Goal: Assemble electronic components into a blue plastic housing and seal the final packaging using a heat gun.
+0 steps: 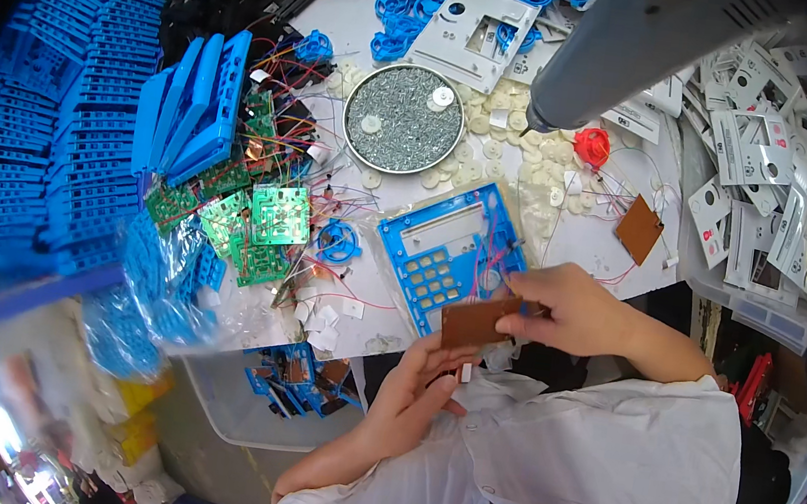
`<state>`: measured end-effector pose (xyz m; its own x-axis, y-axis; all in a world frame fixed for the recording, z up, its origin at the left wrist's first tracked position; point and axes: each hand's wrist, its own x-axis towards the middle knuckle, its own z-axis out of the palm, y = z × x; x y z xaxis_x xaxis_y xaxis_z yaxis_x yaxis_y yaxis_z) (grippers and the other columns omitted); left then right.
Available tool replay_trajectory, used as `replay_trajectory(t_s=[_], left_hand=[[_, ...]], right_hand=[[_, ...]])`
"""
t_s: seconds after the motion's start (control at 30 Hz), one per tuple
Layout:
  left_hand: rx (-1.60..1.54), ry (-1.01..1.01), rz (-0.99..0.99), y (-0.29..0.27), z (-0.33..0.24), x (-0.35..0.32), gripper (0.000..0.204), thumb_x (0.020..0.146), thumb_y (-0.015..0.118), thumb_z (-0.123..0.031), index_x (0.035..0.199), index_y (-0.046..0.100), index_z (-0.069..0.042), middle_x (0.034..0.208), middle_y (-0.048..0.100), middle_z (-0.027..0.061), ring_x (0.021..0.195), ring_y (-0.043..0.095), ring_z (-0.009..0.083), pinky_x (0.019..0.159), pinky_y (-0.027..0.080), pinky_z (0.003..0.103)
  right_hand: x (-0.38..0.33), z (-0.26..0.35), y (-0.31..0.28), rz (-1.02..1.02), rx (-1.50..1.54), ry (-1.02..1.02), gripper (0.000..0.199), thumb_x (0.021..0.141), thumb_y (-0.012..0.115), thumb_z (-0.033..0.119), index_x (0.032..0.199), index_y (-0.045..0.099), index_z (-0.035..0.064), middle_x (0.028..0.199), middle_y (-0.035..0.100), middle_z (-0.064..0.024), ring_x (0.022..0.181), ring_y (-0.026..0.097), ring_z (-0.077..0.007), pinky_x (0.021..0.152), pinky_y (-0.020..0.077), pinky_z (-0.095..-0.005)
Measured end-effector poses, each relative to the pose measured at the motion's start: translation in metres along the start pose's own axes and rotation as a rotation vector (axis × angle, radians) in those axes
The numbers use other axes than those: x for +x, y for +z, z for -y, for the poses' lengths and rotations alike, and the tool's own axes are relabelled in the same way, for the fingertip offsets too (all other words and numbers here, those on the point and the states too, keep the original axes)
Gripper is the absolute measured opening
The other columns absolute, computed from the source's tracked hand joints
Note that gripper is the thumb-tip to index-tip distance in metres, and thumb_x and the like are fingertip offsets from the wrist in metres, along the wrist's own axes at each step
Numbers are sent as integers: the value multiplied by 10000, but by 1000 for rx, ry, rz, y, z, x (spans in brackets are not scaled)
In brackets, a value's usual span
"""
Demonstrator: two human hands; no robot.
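Observation:
A brown circuit board (pixel 473 324) is held tilted in front of my body, over the table's front edge. My right hand (pixel 563 310) pinches its right end between thumb and fingers. At the lower left corner, the curled fingers of my left hand (pixel 411 394) grip the same board. A small white piece (pixel 466 372), perhaps a connector, shows beside my left thumb. Just beyond the board lies a blue plastic housing (pixel 398 236) with a grid of square openings, partly covered by my right hand. Pink and red wires (pixel 495 248) run across its right side.
A round tray of small metal screws (pixel 401 121) stands amid white discs. Left are green circuit boards (pixel 279 217) and stacked blue housings (pixel 126 47). A grey tool body (pixel 640 49) hangs overhead. Another brown board (pixel 639 231) lies right, near a bin of white panels (pixel 754 149).

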<state>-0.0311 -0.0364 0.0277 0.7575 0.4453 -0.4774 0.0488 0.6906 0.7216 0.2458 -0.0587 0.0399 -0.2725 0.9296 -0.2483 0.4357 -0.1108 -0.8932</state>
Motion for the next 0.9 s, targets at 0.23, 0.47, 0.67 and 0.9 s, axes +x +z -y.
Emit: replay_trajectory(t_s=[0.23,0.47,0.67,0.9], left_hand=[[-14,147,137,-16,15,-8,658,1034,458,5,1624,209,-145,1572,402,195,1468,381,303,1103,426,450],[650,217,-195,-47,-45,-18,623,901,706,-39,1487,500,-90,1415,596,124,1193,639,240,996,510,383],[1286,386,-1168,-150,-140,-39,191,902,698,-153,1033,744,-20,936,748,156,798,708,269,704,551,373],[1582,-176,-1153,-215,-119,-33,289,856,715,-294,1011,755,-54,880,754,159,802,716,371,732,560,449]], right_hand=[[8,-6,-3,4,136,28,260,911,759,201,1068,687,7,714,667,-105,566,617,-153,548,456,-301],[42,15,-13,-68,132,4,178,895,739,131,991,644,15,659,629,-43,593,603,-84,549,441,-263],[68,21,-38,-279,453,-96,229,958,687,127,1141,650,-6,767,654,10,557,515,-2,492,376,-177],[115,8,-36,-304,356,-79,270,969,686,157,1181,624,2,803,657,9,590,523,-20,498,407,-194]])
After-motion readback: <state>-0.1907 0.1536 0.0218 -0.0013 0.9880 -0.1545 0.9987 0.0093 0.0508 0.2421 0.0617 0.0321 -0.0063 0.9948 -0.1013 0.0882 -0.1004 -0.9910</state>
